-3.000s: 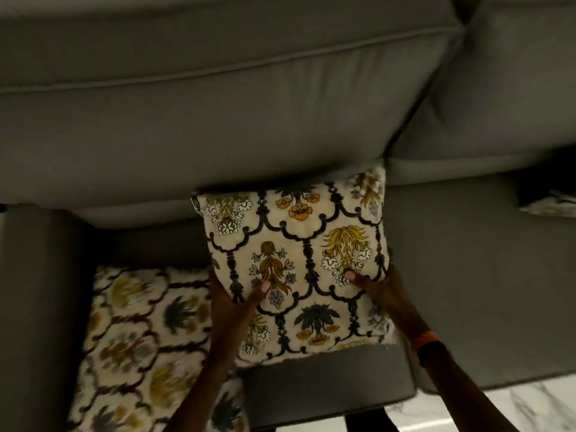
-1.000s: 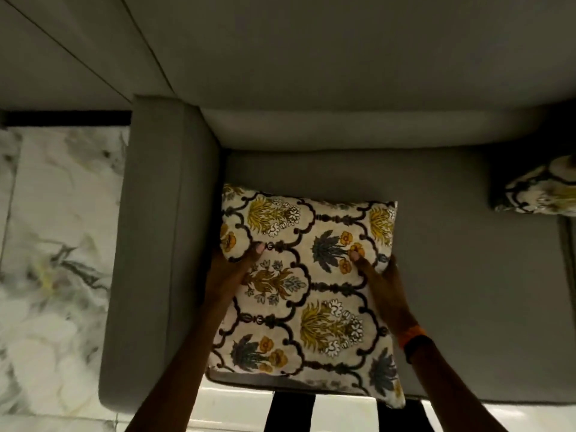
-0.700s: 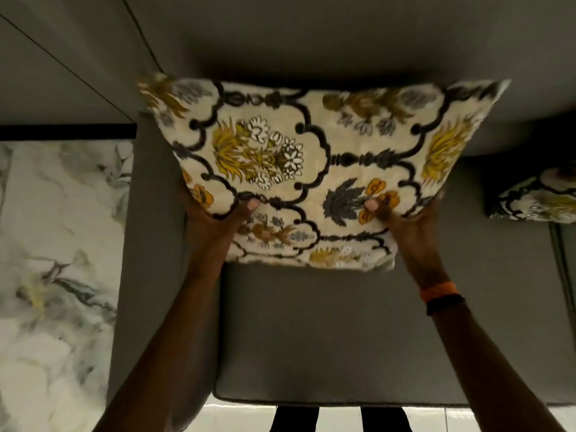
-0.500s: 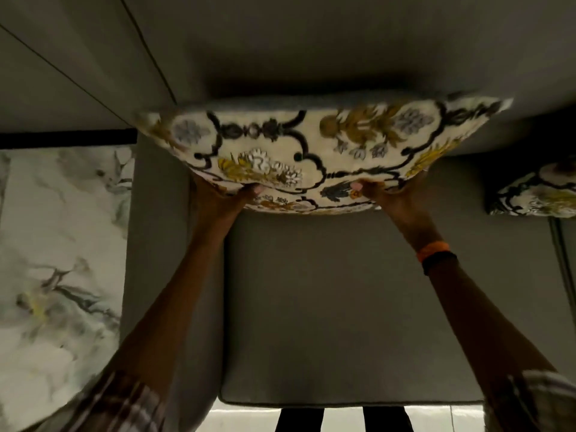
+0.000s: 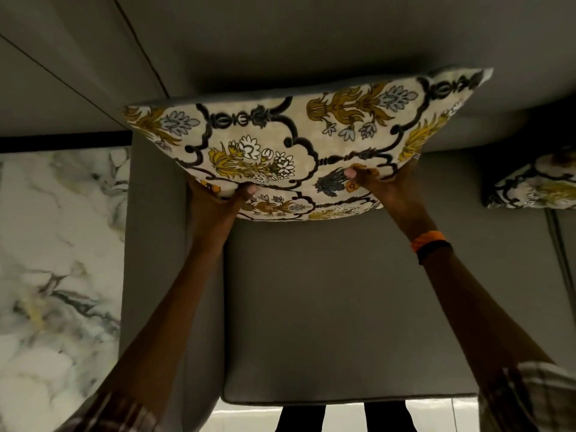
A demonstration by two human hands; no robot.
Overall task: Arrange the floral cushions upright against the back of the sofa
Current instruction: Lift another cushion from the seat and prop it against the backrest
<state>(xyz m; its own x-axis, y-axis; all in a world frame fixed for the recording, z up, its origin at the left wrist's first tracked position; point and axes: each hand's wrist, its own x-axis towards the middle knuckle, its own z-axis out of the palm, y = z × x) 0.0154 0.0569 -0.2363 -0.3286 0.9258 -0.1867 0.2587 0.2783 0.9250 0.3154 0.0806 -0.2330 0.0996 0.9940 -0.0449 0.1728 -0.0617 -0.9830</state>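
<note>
1. A floral cushion (image 5: 299, 145) is held up at the back of the grey sofa (image 5: 343, 307), its top edge leaning against the backrest (image 5: 311, 42) and its patterned face tilted toward the camera.
2. The left hand (image 5: 215, 201) grips the cushion's lower left edge, fingers (image 5: 249, 190) clamped on the fabric with the thumb on the printed face.
3. The right hand (image 5: 389, 188) grips the lower right edge the same way, fingers closed on the cushion; 2 bands (image 5: 430, 243), orange and black, sit on that wrist.
4. The cushion's lower edge is above the seat; whether it touches cannot be told.
5. A second floral cushion (image 5: 536, 185) lies at the right edge of the frame, well apart from the first.
6. The armrest (image 5: 152, 244) is on the left, with marble floor (image 5: 56, 260) beyond it.
</note>
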